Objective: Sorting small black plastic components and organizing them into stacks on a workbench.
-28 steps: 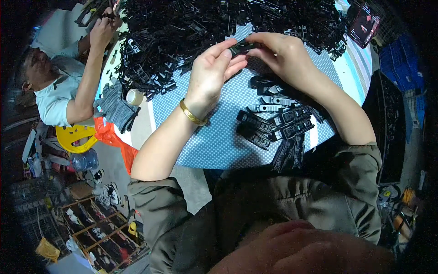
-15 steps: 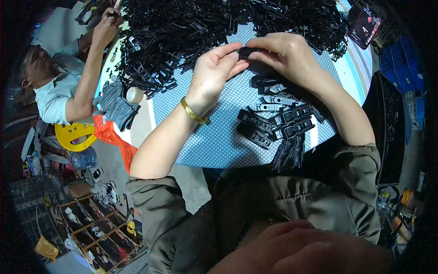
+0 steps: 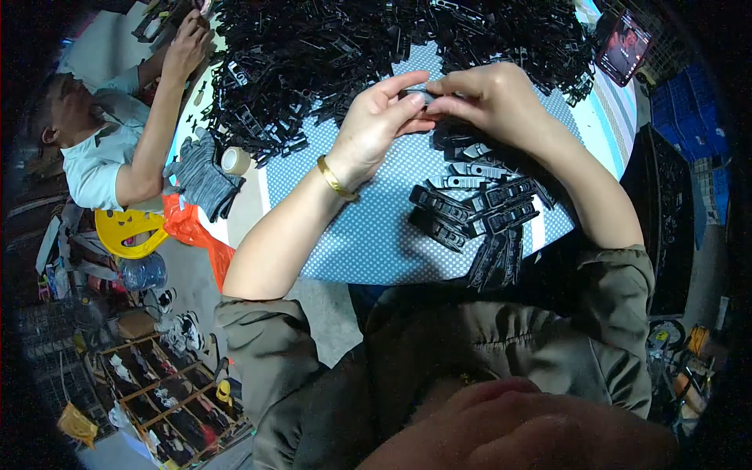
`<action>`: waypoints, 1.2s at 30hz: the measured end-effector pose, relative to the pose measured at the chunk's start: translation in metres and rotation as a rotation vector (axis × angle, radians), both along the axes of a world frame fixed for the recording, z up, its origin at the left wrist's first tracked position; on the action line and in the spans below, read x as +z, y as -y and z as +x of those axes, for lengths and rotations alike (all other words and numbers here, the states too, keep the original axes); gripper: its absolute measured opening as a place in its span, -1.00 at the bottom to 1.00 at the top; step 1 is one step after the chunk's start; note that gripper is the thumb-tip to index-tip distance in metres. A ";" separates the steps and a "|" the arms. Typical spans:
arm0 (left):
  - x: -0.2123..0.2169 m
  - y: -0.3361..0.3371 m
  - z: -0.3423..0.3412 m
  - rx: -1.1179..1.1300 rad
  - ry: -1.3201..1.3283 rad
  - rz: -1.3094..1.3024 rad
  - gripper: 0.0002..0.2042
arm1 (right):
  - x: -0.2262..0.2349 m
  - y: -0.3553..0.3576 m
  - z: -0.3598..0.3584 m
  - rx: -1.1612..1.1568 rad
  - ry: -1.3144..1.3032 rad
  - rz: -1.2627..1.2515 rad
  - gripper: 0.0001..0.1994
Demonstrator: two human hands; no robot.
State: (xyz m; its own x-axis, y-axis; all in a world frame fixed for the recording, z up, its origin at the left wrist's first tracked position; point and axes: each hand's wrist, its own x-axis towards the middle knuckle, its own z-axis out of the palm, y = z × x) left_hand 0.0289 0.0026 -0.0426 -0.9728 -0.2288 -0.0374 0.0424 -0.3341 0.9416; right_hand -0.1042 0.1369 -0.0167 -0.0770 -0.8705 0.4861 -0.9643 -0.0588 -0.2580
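Observation:
Over the table, my left hand (image 3: 368, 125) and my right hand (image 3: 495, 98) meet at the fingertips. Pinched between them is a small dark plastic part (image 3: 426, 97), mostly covered by fingers, with a greyish edge showing. My left palm is turned partly up, a gold bracelet on that wrist. Just below my right hand lies a loose stack of black plastic clip-like pieces (image 3: 505, 200), some with grey faces, reaching the near table edge. Beyond both hands spreads a large heap of similar black plastic parts (image 3: 313, 47).
A dotted blue-grey cloth (image 3: 352, 243) covers the table. At left are grey knit gloves (image 3: 205, 176), a tape roll (image 3: 235, 160) and a red plastic bag (image 3: 192, 223). A co-worker's hand (image 3: 188, 47) is at the far left edge; a phone (image 3: 625, 48) stands at far right.
The dark part between my hands has turned and is now more hidden by my fingers. My left hand has shifted slightly right. The co-worker's hand has moved a little.

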 end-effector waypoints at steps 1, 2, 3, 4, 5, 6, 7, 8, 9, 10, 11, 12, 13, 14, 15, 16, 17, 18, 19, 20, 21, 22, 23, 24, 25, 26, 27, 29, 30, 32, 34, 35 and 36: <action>-0.003 -0.002 0.000 0.001 -0.004 -0.001 -0.64 | 0.000 0.000 -0.003 0.001 -0.004 -0.001 -0.79; -0.007 -0.006 -0.002 0.007 0.009 -0.050 -0.64 | 0.000 0.003 -0.011 -0.047 0.156 0.000 -0.78; -0.008 -0.010 -0.004 0.016 0.020 -0.099 -0.63 | 0.000 0.007 -0.019 -0.090 0.314 0.002 -0.78; -0.007 -0.010 -0.005 -0.012 0.022 -0.177 -0.63 | 0.002 0.014 -0.028 -0.080 0.227 -0.066 -0.80; -0.007 -0.009 -0.005 -0.010 0.019 -0.175 -0.63 | 0.002 0.020 -0.037 -0.068 0.143 -0.128 -0.81; -0.009 -0.009 -0.006 -0.018 0.030 -0.212 -0.63 | 0.004 0.029 -0.043 -0.071 -0.109 -0.179 -0.80; -0.010 -0.009 -0.006 -0.026 0.040 -0.249 -0.63 | 0.005 0.039 -0.044 -0.071 -0.361 -0.227 -0.76; -0.007 -0.009 -0.004 -0.029 0.057 -0.217 -0.64 | 0.015 0.049 -0.033 -0.026 -0.474 -0.211 -0.73; -0.007 -0.009 -0.004 -0.030 0.054 -0.217 -0.64 | 0.014 0.061 -0.033 0.129 -0.556 -0.431 -0.83; -0.008 -0.008 -0.003 -0.022 0.070 -0.204 -0.64 | 0.013 0.068 -0.032 0.071 -0.562 -0.204 -0.83; -0.008 -0.007 -0.003 -0.012 0.084 -0.192 -0.64 | 0.015 0.075 -0.029 0.015 -0.564 0.021 -0.82; -0.007 -0.006 -0.004 -0.010 0.079 -0.192 -0.64 | 0.016 0.078 -0.031 0.016 -0.569 0.020 -0.82; -0.007 -0.007 -0.005 -0.010 0.073 -0.139 -0.64 | 0.017 0.082 -0.034 -0.007 -0.619 0.115 -0.81; -0.007 -0.006 -0.004 -0.004 0.069 -0.084 -0.64 | 0.017 0.086 -0.034 -0.025 -0.667 0.210 -0.81; -0.008 -0.005 -0.003 0.002 0.067 -0.081 -0.64 | 0.015 0.086 -0.037 -0.018 -0.670 0.211 -0.81; -0.010 -0.004 -0.003 0.022 0.040 -0.033 -0.63 | 0.010 0.082 -0.041 -0.060 -0.629 0.077 -0.83; -0.011 -0.004 -0.005 0.035 0.009 0.017 -0.62 | 0.007 0.075 -0.047 -0.106 -0.588 -0.051 -0.84; -0.007 -0.005 -0.004 0.056 0.003 0.022 -0.62 | 0.004 0.067 -0.042 -0.090 -0.419 -0.256 -0.81; -0.006 -0.004 -0.003 0.061 0.002 0.028 -0.62 | 0.002 0.060 -0.037 -0.084 -0.420 -0.251 -0.81; -0.004 -0.005 -0.003 0.088 0.003 0.056 -0.63 | 0.003 0.050 -0.030 -0.068 -0.446 -0.259 -0.84; -0.005 -0.005 -0.001 0.115 0.005 0.084 -0.63 | 0.004 0.041 -0.022 -0.053 -0.470 -0.265 -0.86; -0.007 -0.001 -0.001 0.049 -0.025 0.089 -0.65 | 0.005 0.034 -0.014 0.013 -0.491 -0.258 -0.86; -0.006 -0.001 0.000 0.073 -0.008 0.074 -0.67 | 0.003 0.028 -0.010 0.070 -0.476 -0.227 -0.84; -0.011 0.000 -0.002 0.084 -0.013 0.095 -0.67 | 0.000 0.022 -0.007 0.126 -0.400 -0.182 -0.82; -0.015 0.001 -0.003 0.096 -0.016 0.116 -0.68 | -0.003 0.017 -0.006 0.182 -0.323 -0.139 -0.80; -0.012 0.000 -0.004 0.094 -0.013 0.115 -0.68 | -0.005 0.015 -0.005 0.209 -0.222 -0.155 -0.77; -0.006 -0.002 -0.003 0.104 -0.009 0.093 -0.67 | -0.006 0.012 -0.006 0.207 -0.219 -0.157 -0.77; -0.004 -0.004 -0.003 0.113 -0.001 0.068 -0.67 | -0.007 0.009 -0.008 0.226 0.034 -0.135 -0.80; -0.006 -0.004 -0.004 0.124 0.001 -0.014 -0.69 | -0.009 0.011 -0.011 0.232 0.051 -0.148 -0.84; -0.007 -0.006 -0.004 0.139 -0.034 -0.094 -0.71 | -0.009 0.010 -0.012 0.175 0.116 -0.181 -0.83; -0.007 -0.007 -0.004 0.134 -0.037 -0.092 -0.70 | -0.008 0.009 -0.011 0.080 0.344 -0.192 -0.75; -0.007 -0.007 -0.004 0.134 -0.046 -0.088 -0.70 | -0.006 0.009 -0.010 0.081 0.348 -0.192 -0.75; -0.007 -0.006 -0.004 0.135 -0.042 -0.088 -0.70 | -0.004 0.009 -0.010 0.089 0.318 -0.200 -0.72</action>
State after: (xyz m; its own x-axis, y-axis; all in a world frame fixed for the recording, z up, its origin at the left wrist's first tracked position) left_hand 0.0247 0.0090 -0.0494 -0.9334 -0.3577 0.0290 0.1215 -0.2388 0.9634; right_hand -0.1143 0.1283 -0.0204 -0.1801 -0.7710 0.6108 -0.8268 -0.2178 -0.5187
